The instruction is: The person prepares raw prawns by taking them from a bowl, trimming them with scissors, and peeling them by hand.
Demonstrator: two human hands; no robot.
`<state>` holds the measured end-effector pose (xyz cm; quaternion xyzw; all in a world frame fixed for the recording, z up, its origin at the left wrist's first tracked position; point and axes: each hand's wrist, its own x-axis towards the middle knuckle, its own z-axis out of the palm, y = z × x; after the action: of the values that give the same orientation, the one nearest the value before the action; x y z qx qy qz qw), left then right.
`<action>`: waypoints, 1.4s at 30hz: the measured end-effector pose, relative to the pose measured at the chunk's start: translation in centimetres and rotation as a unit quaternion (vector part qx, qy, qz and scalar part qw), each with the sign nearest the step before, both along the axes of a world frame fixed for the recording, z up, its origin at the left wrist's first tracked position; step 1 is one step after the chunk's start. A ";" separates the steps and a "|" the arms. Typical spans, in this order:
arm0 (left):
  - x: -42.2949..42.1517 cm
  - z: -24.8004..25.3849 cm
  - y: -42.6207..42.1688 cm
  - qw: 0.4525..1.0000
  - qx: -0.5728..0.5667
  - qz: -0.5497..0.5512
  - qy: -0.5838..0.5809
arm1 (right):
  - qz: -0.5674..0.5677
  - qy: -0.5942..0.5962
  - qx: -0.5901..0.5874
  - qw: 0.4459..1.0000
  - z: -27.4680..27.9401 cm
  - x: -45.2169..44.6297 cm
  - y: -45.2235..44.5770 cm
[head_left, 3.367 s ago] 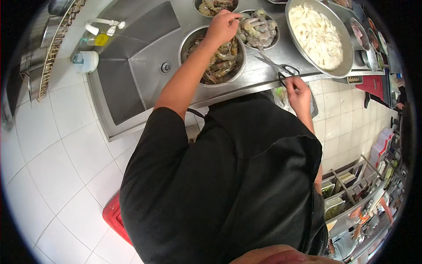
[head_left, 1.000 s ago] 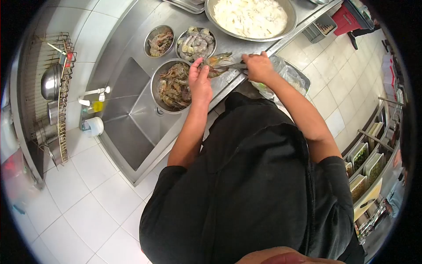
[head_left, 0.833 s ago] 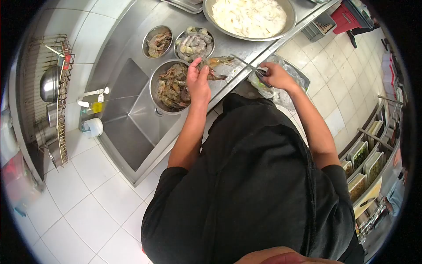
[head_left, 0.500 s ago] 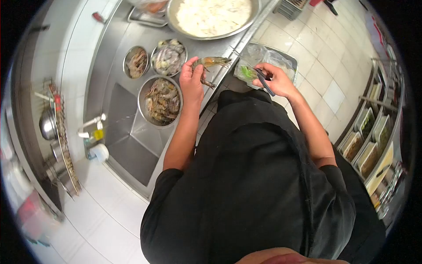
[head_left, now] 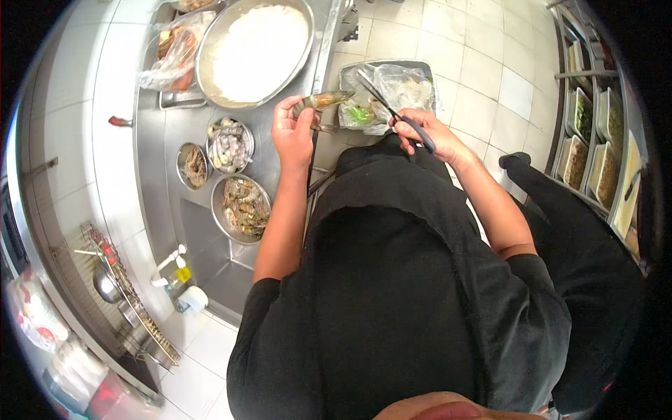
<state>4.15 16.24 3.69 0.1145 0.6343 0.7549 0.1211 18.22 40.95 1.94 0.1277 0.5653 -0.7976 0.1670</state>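
Observation:
My left hand [head_left: 292,134] is closed around a raw prawn [head_left: 327,100], whose brownish body points right, out past the counter edge. My right hand [head_left: 432,134] grips a pair of scissors [head_left: 389,108] by their dark handles. The blades point up and left, apart from the prawn by a small gap. Below both hands' level a plastic-lined bin [head_left: 429,70] stands on the floor, with something green [head_left: 359,113] in it. Left of my left forearm, a metal bowl [head_left: 216,218] holds whole prawns [head_left: 245,203].
On the steel counter are a bowl of greyish pieces [head_left: 229,145], a small bowl of brownish pieces [head_left: 193,166] and a wide basin [head_left: 204,66] with white contents. A bagged item [head_left: 178,45] lies behind. The sink [head_left: 199,234] is at left, food trays [head_left: 577,115] at far right.
The view has turned, so the counter and bowls appear shifted. My right hand has come slightly closer to the prawn, and the scissor blades show more clearly. Both hands keep their holds.

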 end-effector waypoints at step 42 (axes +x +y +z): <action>0.4 -2.7 6.7 0.997 -0.024 -0.014 0.071 | -0.039 -0.078 -0.118 0.989 -0.6 -1.4 2.8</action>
<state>4.57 22.96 0.94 0.1735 0.6576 0.7277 0.0888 16.85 43.79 1.36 0.1903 0.4473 -0.8523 0.1932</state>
